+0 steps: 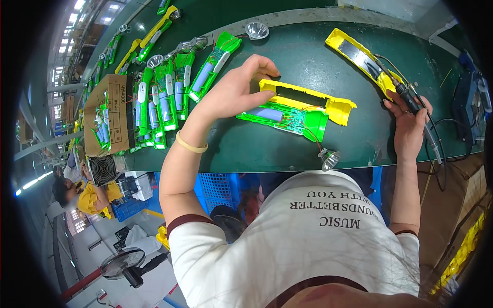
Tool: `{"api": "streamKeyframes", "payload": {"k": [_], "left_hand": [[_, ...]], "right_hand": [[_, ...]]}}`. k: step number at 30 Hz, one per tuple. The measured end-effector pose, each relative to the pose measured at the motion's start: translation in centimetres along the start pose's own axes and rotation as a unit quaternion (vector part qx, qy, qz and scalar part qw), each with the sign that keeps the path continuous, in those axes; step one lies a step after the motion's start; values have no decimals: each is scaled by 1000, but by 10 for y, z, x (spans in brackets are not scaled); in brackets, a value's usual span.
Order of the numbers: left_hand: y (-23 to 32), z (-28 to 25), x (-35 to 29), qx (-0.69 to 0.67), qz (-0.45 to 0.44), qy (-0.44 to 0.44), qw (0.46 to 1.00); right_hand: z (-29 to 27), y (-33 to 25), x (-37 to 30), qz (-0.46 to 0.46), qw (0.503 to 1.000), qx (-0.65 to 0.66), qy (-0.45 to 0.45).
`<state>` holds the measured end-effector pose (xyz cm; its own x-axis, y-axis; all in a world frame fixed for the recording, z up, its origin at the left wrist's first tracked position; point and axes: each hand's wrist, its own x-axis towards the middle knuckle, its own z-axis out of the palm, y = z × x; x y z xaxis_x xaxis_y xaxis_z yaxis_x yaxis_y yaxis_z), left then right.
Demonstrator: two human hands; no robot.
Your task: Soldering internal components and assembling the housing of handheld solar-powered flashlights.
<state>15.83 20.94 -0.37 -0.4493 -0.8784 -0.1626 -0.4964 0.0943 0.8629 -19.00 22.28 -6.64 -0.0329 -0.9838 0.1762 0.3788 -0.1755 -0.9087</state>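
My left hand (233,91) reaches over the near-middle of the bench, thumb and fingers apart around the left end of a yellow flashlight half-shell (336,109). Its thumb seems to touch that shell; the fingertips extend past the far edge. Just below lies a green half-shell (314,123) holding a blue cylindrical battery (266,113), a small circuit board (291,122) and thin wires, with a silver reflector (329,159) at the bench edge. My right hand (409,115) is closed around a black-handled soldering iron (409,97), pointing up-left across another yellow half-shell (354,54).
Several green half-shells (165,97) with batteries and reflectors crowd the left, beside a cardboard box (123,110). Another reflector (257,31) sits at the back. The iron's black cable (441,177) loops at right. A person in yellow (95,197) works farther left.
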Motion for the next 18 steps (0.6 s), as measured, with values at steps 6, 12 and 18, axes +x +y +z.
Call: {"api": "streamKeyframes", "payload": {"k": [6, 12, 18], "left_hand": [[8, 6, 9, 133, 9, 10, 991], [2, 9, 14, 190, 31, 16, 981], [0, 7, 18, 181, 34, 18, 983]], "right_hand": [[1, -3, -1, -5, 1000, -1, -3], [3, -1, 0, -17, 1000, -1, 5], [6, -9, -17, -106, 990, -55, 79]]}}
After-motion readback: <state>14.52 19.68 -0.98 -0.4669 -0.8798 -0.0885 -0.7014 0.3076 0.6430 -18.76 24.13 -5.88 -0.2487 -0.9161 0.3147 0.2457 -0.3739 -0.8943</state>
